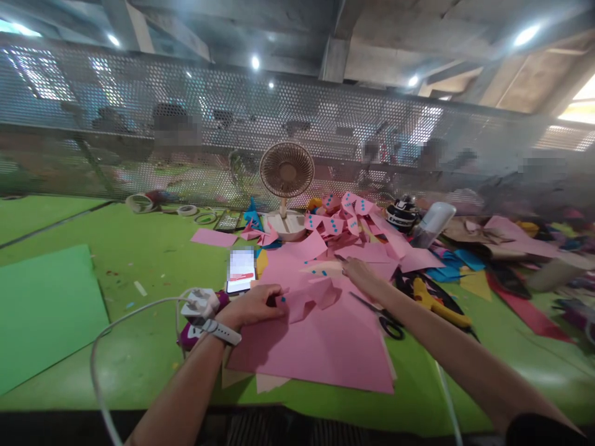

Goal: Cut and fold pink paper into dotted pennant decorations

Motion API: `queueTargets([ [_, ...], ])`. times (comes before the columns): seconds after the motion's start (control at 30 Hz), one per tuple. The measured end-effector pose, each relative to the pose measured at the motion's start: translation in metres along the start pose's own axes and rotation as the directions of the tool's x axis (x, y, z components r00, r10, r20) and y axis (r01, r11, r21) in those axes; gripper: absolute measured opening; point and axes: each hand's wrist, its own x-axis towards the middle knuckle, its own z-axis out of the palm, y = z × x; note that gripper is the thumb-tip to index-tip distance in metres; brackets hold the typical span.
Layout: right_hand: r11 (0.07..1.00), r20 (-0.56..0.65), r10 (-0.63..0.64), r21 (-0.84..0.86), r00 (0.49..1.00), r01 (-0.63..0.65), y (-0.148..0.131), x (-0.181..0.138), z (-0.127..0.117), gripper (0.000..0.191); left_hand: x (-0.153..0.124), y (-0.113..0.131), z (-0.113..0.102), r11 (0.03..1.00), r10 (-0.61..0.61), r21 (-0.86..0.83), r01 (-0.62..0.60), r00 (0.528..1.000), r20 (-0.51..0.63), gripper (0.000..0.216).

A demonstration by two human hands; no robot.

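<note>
My left hand (253, 305), with a white watch on its wrist, is closed on a folded pink paper piece (307, 297) with blue dots, pinching its left edge. My right hand (361, 274) reaches forward over the paper heap, fingers stretched toward a cream paper strip with blue dots (321, 269); it holds nothing. Both hands are above a large pink paper sheet (325, 347) on the green table (153, 260). Black-handled scissors (382, 317) lie on the sheet just under my right forearm.
A small fan (287, 179) stands behind a pile of dotted pink paper cut-outs (341, 217). A phone (242, 270) and a white charger with cable (198, 303) lie left of my hand. A green sheet (41, 310) is at left, tape rolls (139, 202) at back, a yellow tool (439, 303) right.
</note>
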Motion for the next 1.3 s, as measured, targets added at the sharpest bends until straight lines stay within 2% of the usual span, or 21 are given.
queueTargets([
  [0.13, 0.999, -0.031, -0.009, 0.044, 0.999, 0.011, -0.001, 0.001, 0.007, 0.037, -0.001, 0.003, -0.001, 1.000, 0.011, -0.009, -0.011, 1.000, 0.000, 0.018],
  [0.23, 0.993, -0.035, -0.005, 0.121, 0.999, 0.009, 0.005, 0.006, 0.006, 0.031, -0.001, 0.004, -0.001, 1.000, 0.025, -0.009, -0.025, 1.000, -0.005, 0.017],
  [0.33, 0.971, -0.026, -0.001, 0.239, 1.000, 0.007, 0.015, 0.008, -0.004, 0.018, 0.000, 0.001, 0.000, 1.000, 0.028, -0.009, -0.029, 1.000, -0.011, 0.018],
  [0.47, 0.894, -0.020, -0.055, 0.444, 0.998, 0.058, 0.011, -0.003, -0.021, 0.024, 0.001, -0.003, 0.002, 1.000, 0.002, -0.014, -0.002, 1.000, -0.020, 0.023],
  [0.53, 0.824, -0.019, -0.107, 0.557, 0.994, 0.099, -0.005, -0.012, -0.025, 0.027, 0.001, -0.005, 0.003, 1.000, 0.008, -0.011, -0.008, 1.000, -0.029, 0.024],
  [0.6, 0.689, -0.007, -0.157, 0.716, 0.988, 0.115, -0.028, -0.022, -0.024, 0.027, 0.001, -0.006, 0.005, 0.999, 0.025, -0.025, -0.025, 0.999, -0.026, 0.025],
  [0.67, 0.535, 0.041, -0.201, 0.842, 0.979, 0.075, -0.055, -0.032, -0.020, 0.026, 0.001, -0.006, 0.006, 0.999, 0.036, -0.037, -0.037, 0.999, -0.026, 0.023],
  [0.73, 0.469, 0.107, -0.226, 0.883, 0.968, 0.012, -0.080, -0.039, -0.015, 0.024, 0.001, -0.006, 0.007, 0.998, 0.046, -0.041, -0.048, 0.999, -0.029, 0.019],
  [0.83, 0.442, 0.148, -0.212, 0.896, 0.966, -0.040, -0.105, -0.046, -0.009, 0.022, 0.002, -0.006, 0.008, 0.996, 0.065, -0.051, -0.067, 0.997, -0.033, 0.016],
  [0.93, 0.435, 0.154, -0.188, 0.899, 0.970, -0.058, -0.114, -0.049, -0.008, 0.019, 0.002, -0.008, 0.009, 0.993, 0.072, -0.088, -0.076, 0.996, -0.048, 0.016],
  [1.07, 0.452, 0.147, -0.169, 0.890, 0.975, -0.056, -0.113, -0.050, -0.009, 0.018, 0.001, -0.007, 0.008, 0.976, 0.043, -0.211, -0.051, 0.998, -0.043, 0.035],
  [1.13, 0.459, 0.115, -0.158, 0.888, 0.981, -0.030, -0.112, -0.051, -0.009, 0.020, -0.001, -0.004, 0.005, 0.975, 0.029, -0.216, -0.044, 0.997, -0.072, 0.043],
  [1.23, 0.466, 0.082, -0.135, 0.885, 0.987, -0.009, -0.111, -0.051, -0.009, 0.021, -0.004, 0.004, 0.000, 0.979, 0.045, -0.187, -0.079, 0.983, -0.176, 0.034],
  [1.3, 0.463, 0.062, -0.132, 0.886, 0.989, 0.006, -0.112, -0.050, -0.011, 0.021, -0.006, 0.008, -0.001, 0.973, 0.076, -0.203, -0.113, 0.981, -0.180, 0.027],
])
